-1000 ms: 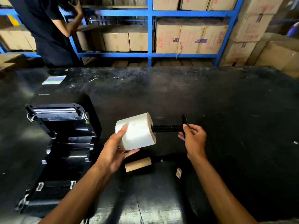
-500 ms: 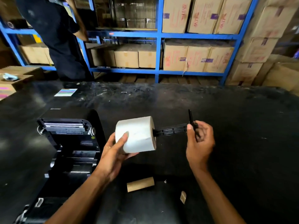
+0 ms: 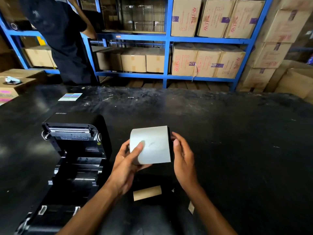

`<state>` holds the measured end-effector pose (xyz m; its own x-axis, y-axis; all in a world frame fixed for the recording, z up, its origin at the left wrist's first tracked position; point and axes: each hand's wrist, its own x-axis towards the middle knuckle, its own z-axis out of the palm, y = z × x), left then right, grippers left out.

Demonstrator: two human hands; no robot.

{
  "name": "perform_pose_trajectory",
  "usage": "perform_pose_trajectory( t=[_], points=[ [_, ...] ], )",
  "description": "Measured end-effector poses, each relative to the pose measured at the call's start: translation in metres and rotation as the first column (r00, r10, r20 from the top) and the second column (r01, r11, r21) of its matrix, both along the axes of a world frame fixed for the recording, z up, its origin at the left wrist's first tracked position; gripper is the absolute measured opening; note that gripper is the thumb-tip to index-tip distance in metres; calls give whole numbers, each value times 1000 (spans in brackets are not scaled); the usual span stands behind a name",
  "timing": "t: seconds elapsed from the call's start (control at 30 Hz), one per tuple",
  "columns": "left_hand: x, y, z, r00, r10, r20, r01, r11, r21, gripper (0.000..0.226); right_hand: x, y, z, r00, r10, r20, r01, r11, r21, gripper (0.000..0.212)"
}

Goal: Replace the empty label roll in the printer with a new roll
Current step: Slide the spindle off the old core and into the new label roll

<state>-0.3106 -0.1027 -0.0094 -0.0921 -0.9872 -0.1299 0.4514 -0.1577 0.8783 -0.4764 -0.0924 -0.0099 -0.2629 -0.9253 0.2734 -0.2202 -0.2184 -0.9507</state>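
Note:
I hold a full white label roll (image 3: 152,144) above the black table, lying on its side. My left hand (image 3: 127,160) grips its left end and front. My right hand (image 3: 182,155) presses the black flange of the spindle (image 3: 170,145) against the roll's right end; the spindle shaft is hidden inside the roll. The black label printer (image 3: 74,141) stands open at the left, its lid tilted back and its roll bay bare. The empty brown cardboard core (image 3: 147,192) lies on the table under my hands.
A small paper scrap (image 3: 191,207) lies near my right forearm. A coloured card (image 3: 70,97) rests at the table's far left. A person in dark clothes (image 3: 64,39) stands behind the table at blue shelves (image 3: 166,39) stacked with cardboard boxes.
My right hand has pushed the black spindle leftward all the way into the roll; its shaft, visible before, is now hidden. The view has tilted upward.

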Motion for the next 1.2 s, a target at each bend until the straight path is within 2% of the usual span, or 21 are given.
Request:
perform_pose_trajectory(
  t=[0.13,0.2,0.4,0.5,0.57,0.6,0.63,0.67,0.7,0.73,0.77,0.8,0.87,0.9,0.93,1.0,1.1,1.2],
  points=[
    [-6,4,1,997,-3,72,5,1000,-22,66,6,0,14,971,187,150,-216,955,203,68],
    [-11,7,5,994,5,110,-2,1000,-29,63,9,0,17,966,171,194,-216,945,247,72],
    [-19,3,9,975,-58,217,57,998,8,66,6,-4,16,957,72,280,-160,938,306,45],
    [-7,-16,4,929,-238,285,229,971,64,56,-2,-12,14,922,2,386,-156,916,369,25],
    [4,-31,-7,913,-297,280,263,953,151,50,-10,-19,11,899,-65,433,-146,888,437,23],
    [8,-39,-17,898,-281,338,228,955,188,44,-14,-22,8,891,-104,442,-132,873,470,26],
    [12,-45,-29,841,-250,480,179,966,189,35,-18,-26,4,886,-140,442,-114,858,500,30],
    [15,-52,-42,696,-232,679,166,973,163,28,-21,-28,1,881,-175,439,-94,846,525,34],
    [18,-59,-57,485,-231,843,209,967,145,27,-23,-30,-3,877,-201,436,-80,834,545,36],
    [19,-64,-70,260,-228,938,283,947,152,33,-25,-31,-5,872,-222,436,-70,825,560,38],
    [20,-68,-81,71,-220,973,339,923,184,39,-27,-33,-9,867,-234,439,-68,818,571,38],
    [22,-71,-91,-65,-210,975,368,903,220,44,-29,-33,-12,864,-240,443,-71,812,579,38],
    [23,-76,-107,-250,-162,955,403,879,254,47,-33,-34,-16,859,-239,453,-86,804,588,34],
    [24,-77,-113,-290,-134,948,410,877,249,46,-33,-34,-18,859,-231,457,-99,801,590,31],
    [24,-79,-118,-286,-112,952,414,881,228,45,-35,-33,-18,860,-221,460,-109,801,589,29],
    [26,-82,-126,-170,-122,978,379,908,179,36,-35,-33,-21,856,-205,474,-129,804,581,27],
    [28,-80,-124,138,-151,979,238,964,115,26,-32,-31,-25,859,-180,479,-151,805,574,31],
    [21,-69,-109,460,-46,887,46,999,28,18,-27,-29,-29,866,-174,469,-156,797,584,33]
  ],
)
